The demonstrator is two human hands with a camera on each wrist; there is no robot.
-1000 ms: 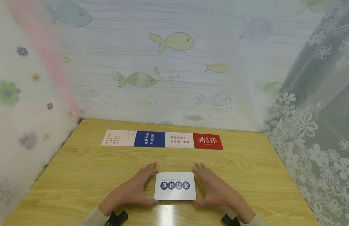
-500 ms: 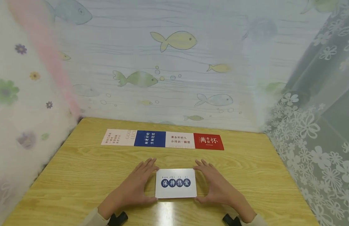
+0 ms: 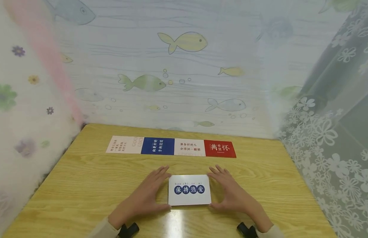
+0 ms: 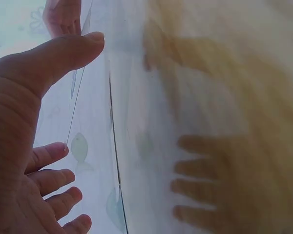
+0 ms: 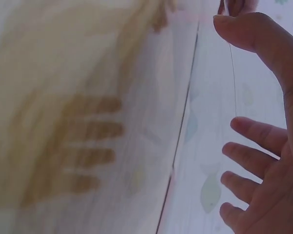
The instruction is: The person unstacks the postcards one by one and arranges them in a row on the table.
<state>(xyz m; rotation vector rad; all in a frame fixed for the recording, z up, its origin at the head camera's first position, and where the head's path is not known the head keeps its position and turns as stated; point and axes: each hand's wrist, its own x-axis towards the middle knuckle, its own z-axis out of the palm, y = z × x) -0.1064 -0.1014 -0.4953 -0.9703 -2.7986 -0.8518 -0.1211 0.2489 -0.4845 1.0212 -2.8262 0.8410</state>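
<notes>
In the head view a white card [image 3: 189, 198] with several dark blue circles and Chinese characters is held between my two hands, near the middle of the table. My left hand [image 3: 145, 195] pinches its left corners between thumb and index finger. On the opposite side, my right hand [image 3: 234, 195] grips the right corners the same way. Both wrist views show the card almost edge-on, a thin line between thumb and index fingertip, raised over the glossy tabletop. The remaining fingers of each hand are spread beyond it.
Farther back lies a row of cards side by side: a pale pink card [image 3: 124, 144], a blue card [image 3: 157, 146], a cream card [image 3: 189, 147] and a red card [image 3: 220, 149]. A fish-patterned curtain [image 3: 184, 92] hangs behind the wooden table [image 3: 91, 178].
Both hands have carried the white card a little away from the person and slightly to the right. The row of cards at the back has stayed in place.
</notes>
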